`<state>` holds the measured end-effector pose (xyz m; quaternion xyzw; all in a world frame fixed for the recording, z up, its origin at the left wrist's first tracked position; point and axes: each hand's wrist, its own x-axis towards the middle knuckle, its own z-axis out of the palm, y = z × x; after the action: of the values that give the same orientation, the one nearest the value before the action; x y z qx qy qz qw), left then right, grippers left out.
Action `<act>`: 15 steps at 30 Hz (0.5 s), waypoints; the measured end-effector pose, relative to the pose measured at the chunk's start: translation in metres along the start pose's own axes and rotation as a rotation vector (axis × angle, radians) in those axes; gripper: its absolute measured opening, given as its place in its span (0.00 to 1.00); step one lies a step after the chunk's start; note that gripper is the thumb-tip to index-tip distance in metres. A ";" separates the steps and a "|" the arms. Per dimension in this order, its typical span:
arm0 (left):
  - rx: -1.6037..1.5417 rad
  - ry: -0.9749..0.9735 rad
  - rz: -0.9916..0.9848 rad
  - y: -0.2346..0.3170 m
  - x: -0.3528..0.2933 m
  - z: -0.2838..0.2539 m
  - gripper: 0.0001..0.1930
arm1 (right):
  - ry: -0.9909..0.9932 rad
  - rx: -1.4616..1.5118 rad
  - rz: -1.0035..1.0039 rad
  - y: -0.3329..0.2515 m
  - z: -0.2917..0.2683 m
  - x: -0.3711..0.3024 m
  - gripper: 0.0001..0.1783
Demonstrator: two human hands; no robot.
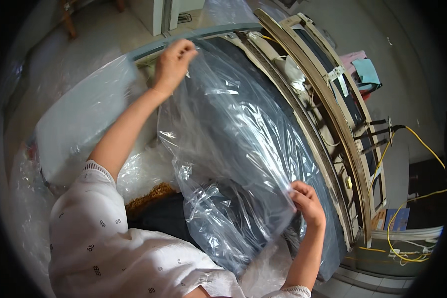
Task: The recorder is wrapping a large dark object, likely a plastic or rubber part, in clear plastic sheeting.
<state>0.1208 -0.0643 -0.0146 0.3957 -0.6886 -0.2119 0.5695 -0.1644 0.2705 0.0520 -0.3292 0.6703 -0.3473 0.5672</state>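
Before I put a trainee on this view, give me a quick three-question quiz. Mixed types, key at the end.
1. Multiple choice: what does the right hand pinch?
A) blue cloth
B) clear plastic sheet
C) brown fluffy material

2. True or false: the left hand is lower in the picture than the right.

3. Fill in: the cable that loops to the right of the beige frame is ____ in colour.

Key: 1. B. 2. False; the left hand is higher. 3. Yellow.
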 end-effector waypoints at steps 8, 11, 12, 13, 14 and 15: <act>0.127 -0.171 -0.013 -0.071 0.063 -0.016 0.06 | 0.050 0.027 0.045 0.005 -0.008 -0.003 0.07; 0.080 -0.212 -0.128 -0.064 0.068 -0.009 0.06 | 0.081 0.023 0.051 0.003 -0.008 -0.003 0.09; 0.093 -0.200 -0.168 -0.061 0.068 -0.010 0.07 | 0.091 0.017 0.053 0.003 -0.007 -0.004 0.10; 0.094 -0.198 -0.167 -0.066 0.070 -0.010 0.07 | 0.090 0.016 0.050 0.003 -0.006 -0.004 0.10; -0.019 -0.185 -0.173 -0.076 0.073 -0.010 0.07 | 0.105 0.000 0.033 0.003 -0.006 -0.003 0.10; -0.133 -0.176 -0.179 -0.075 0.074 -0.011 0.07 | 0.123 -0.013 0.019 0.004 -0.005 -0.003 0.09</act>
<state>0.1512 -0.1648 -0.0217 0.3968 -0.6824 -0.3409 0.5105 -0.1690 0.2756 0.0504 -0.3045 0.7092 -0.3572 0.5261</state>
